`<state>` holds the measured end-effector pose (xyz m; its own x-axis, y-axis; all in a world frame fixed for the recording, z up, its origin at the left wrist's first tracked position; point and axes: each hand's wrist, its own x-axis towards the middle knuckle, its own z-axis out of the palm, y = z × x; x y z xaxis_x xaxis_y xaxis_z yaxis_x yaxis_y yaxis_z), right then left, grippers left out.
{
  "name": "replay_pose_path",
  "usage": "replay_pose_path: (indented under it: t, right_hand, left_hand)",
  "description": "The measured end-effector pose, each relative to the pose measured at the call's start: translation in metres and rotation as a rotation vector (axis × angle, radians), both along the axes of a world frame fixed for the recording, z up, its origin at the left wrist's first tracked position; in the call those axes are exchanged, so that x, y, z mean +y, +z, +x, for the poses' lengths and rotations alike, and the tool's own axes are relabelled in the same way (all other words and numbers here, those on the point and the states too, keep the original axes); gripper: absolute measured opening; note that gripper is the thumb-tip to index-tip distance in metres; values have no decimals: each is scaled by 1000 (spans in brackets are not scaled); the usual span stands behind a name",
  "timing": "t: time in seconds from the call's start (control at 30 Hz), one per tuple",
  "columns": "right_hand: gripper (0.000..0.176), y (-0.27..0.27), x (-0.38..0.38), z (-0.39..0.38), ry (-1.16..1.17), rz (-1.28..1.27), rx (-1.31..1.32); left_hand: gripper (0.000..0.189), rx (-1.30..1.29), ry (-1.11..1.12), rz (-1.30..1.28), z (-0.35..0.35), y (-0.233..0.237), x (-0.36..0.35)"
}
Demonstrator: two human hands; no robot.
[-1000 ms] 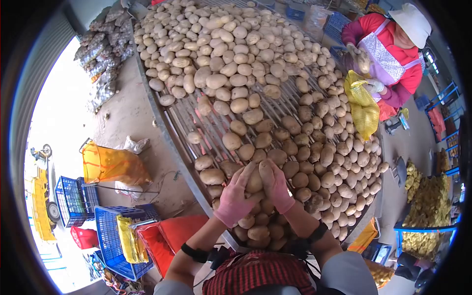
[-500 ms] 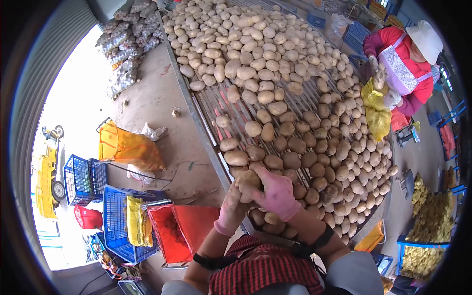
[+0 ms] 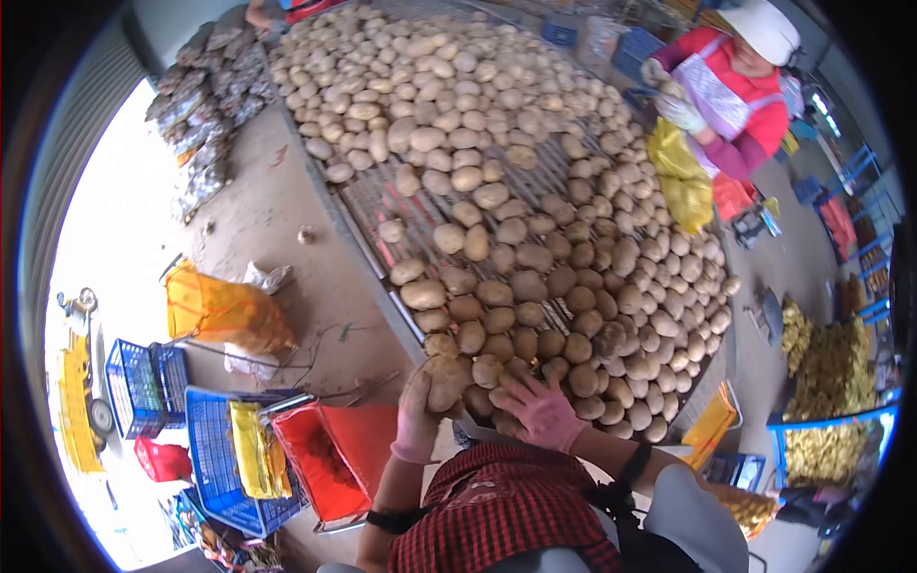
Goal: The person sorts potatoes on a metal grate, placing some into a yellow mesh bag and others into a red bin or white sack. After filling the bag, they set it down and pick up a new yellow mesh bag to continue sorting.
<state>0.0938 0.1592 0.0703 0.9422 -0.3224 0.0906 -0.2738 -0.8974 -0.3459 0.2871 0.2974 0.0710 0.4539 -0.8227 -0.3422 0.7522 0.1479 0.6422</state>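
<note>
Potatoes (image 3: 535, 258) cover a large slatted table (image 3: 382, 205). At its near edge my left hand (image 3: 417, 420), in a pink glove, is wrapped round a potato (image 3: 446, 382). To the right of it, my right hand (image 3: 543, 411), also in a pink glove, lies with spread fingers over potatoes at the table's near edge. Part of what lies under its palm is hidden. A red and black checked apron (image 3: 506, 506) shows just below both hands.
Left of the table stand a red bag (image 3: 349, 449), a blue crate (image 3: 215, 458) and an orange mesh bag (image 3: 224, 310). Across the table, a co-worker (image 3: 731, 95) in a white hat is beside a yellow mesh bag (image 3: 680, 177). Stacked sacks (image 3: 205, 95) stand at the far left.
My hands have moved apart; the left has gone left with a potato, and the right has opened onto the pile. The view has shifted. A person's arm now shows at the top left.
</note>
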Motion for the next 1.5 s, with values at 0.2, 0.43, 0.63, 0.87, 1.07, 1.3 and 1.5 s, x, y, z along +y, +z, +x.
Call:
replay_pose_path:
  t: [0.2,0.43,0.63,0.87,1.07,1.3,1.5]
  right_hand:
    - [51,-28,-64,-77,-223,-407,173]
    - [53,-41,-134,-72,-629,-146,-26]
    - [45,-28,-122,-8,-785,7,91]
    - [54,-33,-35,-79,-59,-117,56]
    - [56,-35,-97,-143,-621,57,-12]
    - [60,-34,-144,-37,-857,45,-43]
    - [59,-23,-145,11,7,-66,380]
  left_hand:
    - [53,-572,119,312,-8,-23,-6]
    - [68,-1482,-43,461,-36,-52,-22]
    - [66,-1759,-191,157,-72,-72,-2]
    - [69,-1857,28,404,-96,-79,-18]
    - [71,-1813,145,427,-102,-103,-42]
    - [71,-1938,-172,467,-162,-71,-93]
    - [65,-1909,-235,508,-128,-63,-100]
